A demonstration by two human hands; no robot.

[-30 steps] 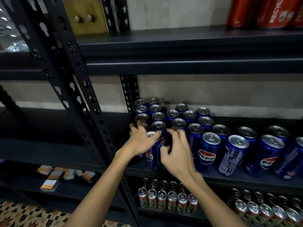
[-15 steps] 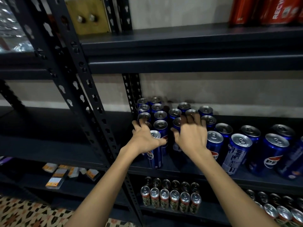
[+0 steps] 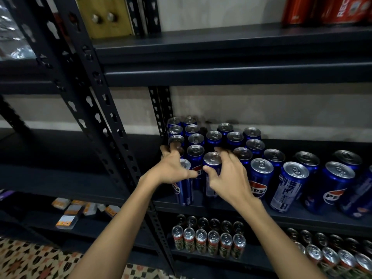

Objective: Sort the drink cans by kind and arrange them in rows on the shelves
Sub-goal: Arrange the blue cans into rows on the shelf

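Observation:
Several blue Pepsi cans [image 3: 260,178] stand upright on the dark middle shelf [image 3: 302,216], packed in rows at its left end and looser toward the right. My left hand [image 3: 172,168] grips the front-left blue can [image 3: 183,190] from above, fingers reaching over the cans behind it. My right hand [image 3: 227,176] curls round the blue can [image 3: 212,164] just to its right, thumb on the near side and fingers behind. The two held cans stand side by side at the shelf's front.
Red cans [image 3: 326,9] stand on the top shelf at right. On the lower shelf are rows of red-and-green cans [image 3: 207,240] and more cans [image 3: 330,256] at right. A perforated black upright [image 3: 96,109] runs left of my hands. Small packets [image 3: 72,210] lie on the neighbouring rack.
My right hand has pulled back from the rear cans and now curls round a can beside the left hand's can. My left hand has stayed on its front-left can.

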